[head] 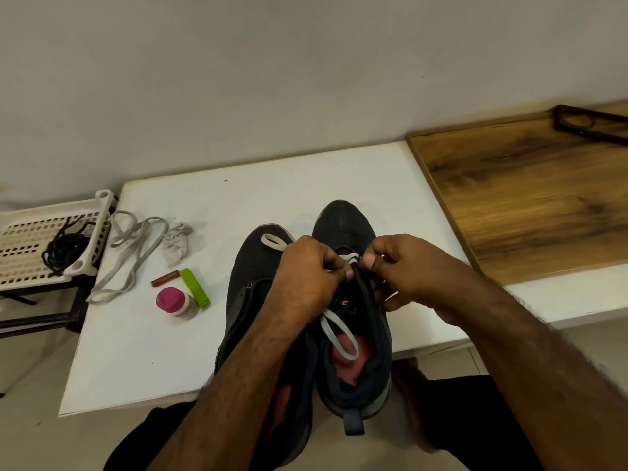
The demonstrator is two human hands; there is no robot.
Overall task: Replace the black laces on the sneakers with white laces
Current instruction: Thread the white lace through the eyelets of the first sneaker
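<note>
Two dark sneakers stand side by side on the white table [204, 334], toes pointing away from me. The right sneaker [346, 222] carries a white lace [339, 334] whose loop hangs over its pink insole. My left hand [306, 270] and my right hand [404, 266] meet above its eyelets, each pinching the white lace near the tongue. The left sneaker [255, 266] lies partly under my left forearm, with a white lace loop [273, 241] showing near its toe. A second white lace [132, 253] lies loose at the table's left. A black lace [63, 251] is bundled on a white slatted rack [20, 246].
Beside the loose lace lie a crumpled tissue [176, 241], a brown tube [164, 278], a green clip [195, 287] and a pink-capped bottle [176, 302]. A wooden desk [526, 198] with a dark phone case [591, 124] adjoins on the right. A wall rises behind.
</note>
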